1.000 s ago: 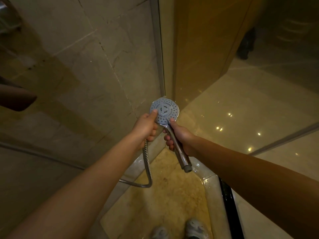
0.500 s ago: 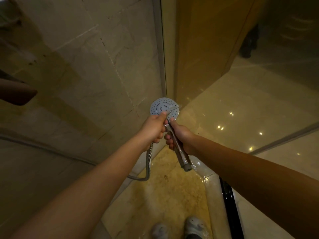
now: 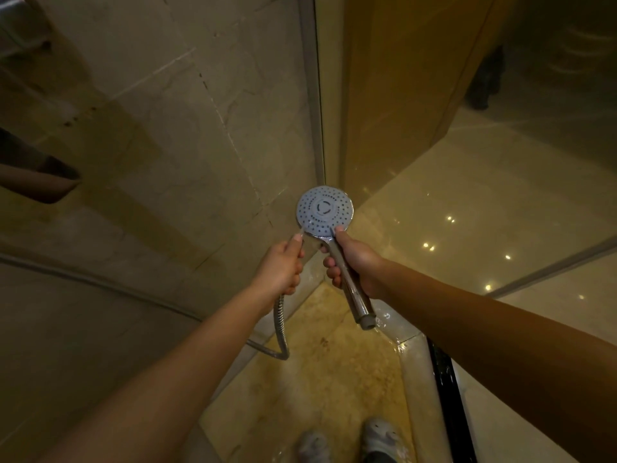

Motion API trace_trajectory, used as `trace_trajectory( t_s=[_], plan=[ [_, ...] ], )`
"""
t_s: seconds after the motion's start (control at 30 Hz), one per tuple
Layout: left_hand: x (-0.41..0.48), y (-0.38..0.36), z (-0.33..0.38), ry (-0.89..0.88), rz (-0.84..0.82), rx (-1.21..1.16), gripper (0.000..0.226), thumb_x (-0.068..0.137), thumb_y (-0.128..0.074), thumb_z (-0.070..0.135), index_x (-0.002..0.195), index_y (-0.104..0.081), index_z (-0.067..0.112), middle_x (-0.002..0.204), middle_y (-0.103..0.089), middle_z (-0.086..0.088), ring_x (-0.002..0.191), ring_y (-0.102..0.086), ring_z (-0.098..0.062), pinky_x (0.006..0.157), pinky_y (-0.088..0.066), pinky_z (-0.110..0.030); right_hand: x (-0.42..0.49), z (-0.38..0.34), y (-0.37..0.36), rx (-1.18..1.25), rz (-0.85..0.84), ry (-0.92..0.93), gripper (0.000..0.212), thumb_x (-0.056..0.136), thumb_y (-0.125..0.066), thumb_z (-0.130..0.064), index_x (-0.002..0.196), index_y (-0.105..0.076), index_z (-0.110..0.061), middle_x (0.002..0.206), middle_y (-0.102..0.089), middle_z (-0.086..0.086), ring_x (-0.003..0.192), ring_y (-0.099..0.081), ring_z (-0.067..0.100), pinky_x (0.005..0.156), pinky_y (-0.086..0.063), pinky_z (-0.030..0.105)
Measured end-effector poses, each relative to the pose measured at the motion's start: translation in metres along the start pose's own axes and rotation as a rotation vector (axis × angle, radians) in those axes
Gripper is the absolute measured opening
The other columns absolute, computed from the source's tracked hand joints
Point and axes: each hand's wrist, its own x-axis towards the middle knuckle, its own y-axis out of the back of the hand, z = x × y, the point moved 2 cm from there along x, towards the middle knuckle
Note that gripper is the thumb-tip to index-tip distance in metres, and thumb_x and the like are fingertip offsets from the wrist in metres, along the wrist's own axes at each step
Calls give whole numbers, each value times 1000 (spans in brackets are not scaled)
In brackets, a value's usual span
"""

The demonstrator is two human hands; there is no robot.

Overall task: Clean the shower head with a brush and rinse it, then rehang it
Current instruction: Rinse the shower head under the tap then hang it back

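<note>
Drawn back off the spray face since the earlier frame, the left grip [image 3: 280, 265] is now held just below and to the left of the shower head [image 3: 324, 210], with only its thumb tip reaching up toward the rim. Its fingers are curled, and the metal hose [image 3: 279, 325] is seen emerging directly beneath it and looping down toward the shower floor [image 3: 317, 396]. Whether the hose, a brush or nothing at all is clamped inside cannot be told.

The right grip [image 3: 354, 262] is clamped round the chrome handle [image 3: 357, 302], with the thumb laid against the lower edge of the perforated face. The shower head is thus carried just above the right grip and up to the right of the left one, its face turned toward the camera.

The cleaning of the face is judged to be the step in hand, between two passes. No brush can be made out, no spray is seen from the nozzles, and rehanging is not yet done. For the next move, the face is to be kept steady by the right grip while the left is brought back across the nozzles. A firm hold is called for, since wet chrome is likely to slip.
</note>
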Motion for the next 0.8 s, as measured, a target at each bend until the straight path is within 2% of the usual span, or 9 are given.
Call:
trace_trajectory(
  t_s=[0.23, 0.37, 0.5, 0.6, 0.8],
  plan=[
    [-9, 34, 11, -66, 48, 189, 35, 98, -33, 39, 73, -42, 17, 53, -31, 2, 26, -25, -1, 32, -19, -12, -4, 5, -3, -44, 1, 2, 50, 99, -28, -55, 82, -50, -13, 55, -46, 0, 37, -42, 9, 36, -37, 17],
    [-29, 67, 45, -76, -64, 270, 34, 99, -30, 38, 74, -39, 17, 55, -26, 0, 27, -22, -1, 34, -17, -9, -7, 4, -14, -58, -5, 26, 49, 99, -28, -54, 83, -49, -12, 53, -43, 0, 34, -39, 8, 35, -33, 16],
    [-51, 113, 90, -134, -140, 345, 32, 98, -30, 41, 79, -41, 18, 57, -28, 3, 35, -24, -4, 36, -19, -13, -11, -2, -27, -88, -26, 68, 49, 98, -30, -55, 87, -50, -11, 51, -44, 1, 33, -39, 9, 35, -33, 16],
    [-63, 146, 115, -121, -177, 296, 34, 97, -32, 45, 79, -42, 18, 54, -30, 5, 37, -25, -5, 35, -21, -17, -13, -4, -37, -113, -20, 59, 49, 97, -33, -56, 91, -51, -11, 51, -46, 1, 35, -41, 10, 35, -36, 17],
    [-61, 166, 119, -42, -349, 303, 36, 96, -31, 46, 81, -43, 16, 55, -33, 4, 41, -28, -6, 37, -27, -18, -17, -3, -57, -135, -11, 43, 48, 97, -36, -54, 94, -53, -10, 54, -47, 3, 37, -42, 12, 35, -37, 19]
  ],
)
